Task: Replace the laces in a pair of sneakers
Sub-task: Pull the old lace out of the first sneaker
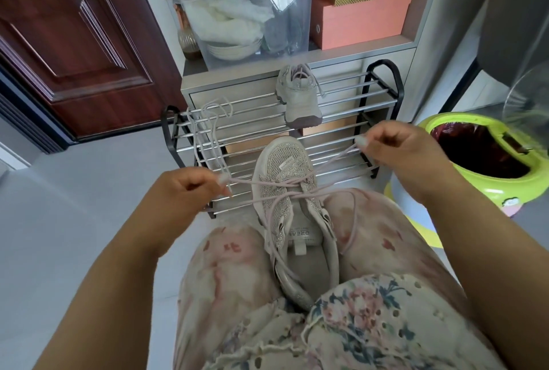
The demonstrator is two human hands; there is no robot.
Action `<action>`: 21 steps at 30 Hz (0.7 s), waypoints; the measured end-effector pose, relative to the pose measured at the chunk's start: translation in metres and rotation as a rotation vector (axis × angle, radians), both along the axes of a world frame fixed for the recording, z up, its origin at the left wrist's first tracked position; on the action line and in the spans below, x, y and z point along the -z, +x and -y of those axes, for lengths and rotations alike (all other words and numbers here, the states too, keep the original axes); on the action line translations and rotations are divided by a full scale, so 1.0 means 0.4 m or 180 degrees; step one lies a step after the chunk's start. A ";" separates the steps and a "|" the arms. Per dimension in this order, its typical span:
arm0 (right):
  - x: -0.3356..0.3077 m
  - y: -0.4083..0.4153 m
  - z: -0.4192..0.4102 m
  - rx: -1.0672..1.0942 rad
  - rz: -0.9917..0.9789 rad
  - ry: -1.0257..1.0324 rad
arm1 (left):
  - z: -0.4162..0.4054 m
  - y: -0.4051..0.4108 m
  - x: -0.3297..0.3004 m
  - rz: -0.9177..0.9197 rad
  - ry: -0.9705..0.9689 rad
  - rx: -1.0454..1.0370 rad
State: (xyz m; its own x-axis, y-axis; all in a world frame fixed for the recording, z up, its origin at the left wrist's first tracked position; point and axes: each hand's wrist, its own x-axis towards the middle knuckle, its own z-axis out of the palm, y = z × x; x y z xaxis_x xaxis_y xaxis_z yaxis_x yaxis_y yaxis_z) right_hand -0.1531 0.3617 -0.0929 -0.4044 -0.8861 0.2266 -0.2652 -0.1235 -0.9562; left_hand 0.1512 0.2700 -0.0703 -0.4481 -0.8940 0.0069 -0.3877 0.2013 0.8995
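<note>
A pale pink, mesh-and-rhinestone sneaker [289,209] sits wedged between the person's knees, toe pointing away, between the two hands. The left hand [190,188] has its fingers [221,181] clenched on one end of the thin pale-pink round lace [279,184], pulled out to the left of the shoe. The right hand [395,147] pinches the other end in its fingers [361,141], drawn up and to the right. The lace crosses over the tongue between them. A loose length of it trails over the right knee. Beyond the left fingers, a second pale lace [208,129] hangs looped over the chrome-barred black shoe rack [341,93]. The matching grey-pink sneaker [300,96] rests on the rack's upper bars, beyond the right fingers and to their left. A lime-green bin [445,129] stands near the right hand.
</note>
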 end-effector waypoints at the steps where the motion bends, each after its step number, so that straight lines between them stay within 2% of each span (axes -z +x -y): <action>1: 0.004 0.011 0.005 -0.0069 -0.0324 0.0090 | -0.006 -0.015 0.011 0.0144 -0.0098 0.0038; 3: 0.017 0.032 0.017 -0.0226 -0.1066 0.0312 | -0.014 -0.045 0.036 0.0325 -0.0329 0.0169; 5: 0.034 0.050 0.027 -0.0366 -0.1521 0.0447 | -0.012 -0.066 0.063 0.0475 -0.0519 0.0361; 12: 0.063 0.093 0.040 -0.0824 -0.1982 0.0628 | -0.019 -0.111 0.123 0.0748 -0.0657 0.0490; 14: 0.067 0.101 0.043 -0.0963 -0.1989 0.0641 | -0.029 -0.123 0.118 0.0680 -0.0670 0.0426; 17: 0.059 0.100 0.043 -0.0844 -0.1718 0.0432 | -0.052 -0.123 0.090 0.0095 -0.0189 0.0264; 19: 0.044 0.082 0.040 -0.0368 -0.1194 0.0332 | -0.045 -0.103 0.082 -0.0195 0.0064 -0.0114; 21: 0.029 0.051 0.037 0.0399 -0.0671 0.0252 | -0.025 -0.079 0.081 -0.0673 0.0160 -0.0714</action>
